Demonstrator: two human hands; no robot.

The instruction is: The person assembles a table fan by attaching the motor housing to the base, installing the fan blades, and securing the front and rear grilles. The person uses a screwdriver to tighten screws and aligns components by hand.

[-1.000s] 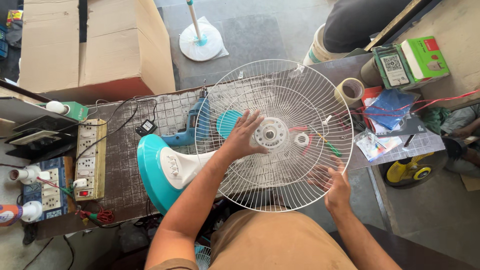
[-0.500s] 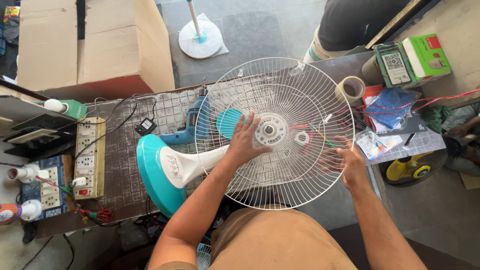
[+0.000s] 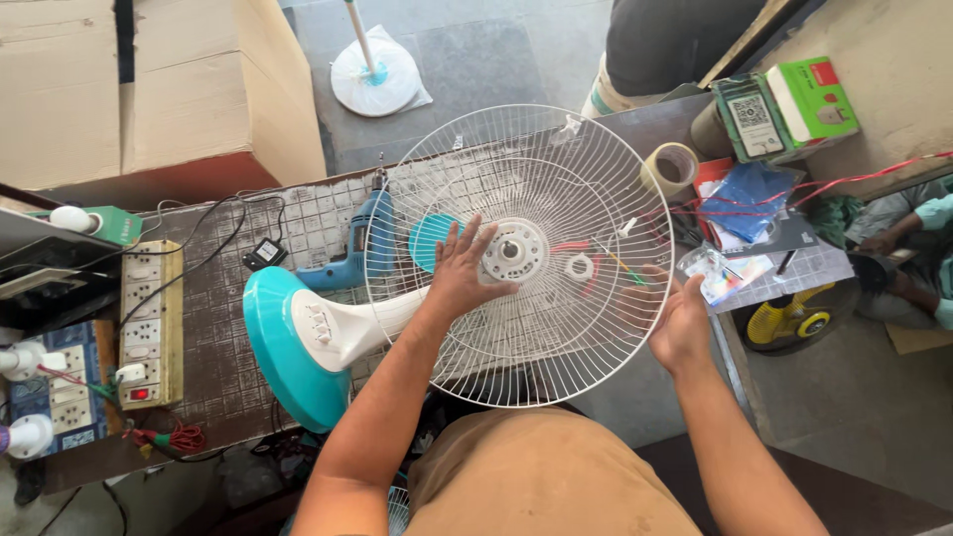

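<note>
A round white wire fan guard [image 3: 536, 179] lies face up over a table fan with a teal and white base [image 3: 298, 342]. My left hand [image 3: 462, 270] lies flat on the guard beside its white centre hub [image 3: 513, 250], fingers spread. My right hand [image 3: 680, 323] grips the guard's rim on the right side. A teal fan blade [image 3: 429, 238] shows through the wires just left of the hub. A small white ring [image 3: 579, 267] sits right of the hub.
A blue drill [image 3: 359, 248] lies behind the fan base. At the left is a yellow power strip [image 3: 151, 323]. A tape roll [image 3: 672, 167], green boxes [image 3: 794, 104] and blue packets [image 3: 749, 194] crowd the right. Cardboard boxes [image 3: 149, 89] stand behind. Other people are at the top [image 3: 675, 40] and right [image 3: 918, 238].
My right hand has slid up the rim from the lower right to the right side. The left hand stays by the hub, and the guard has shifted slightly.
</note>
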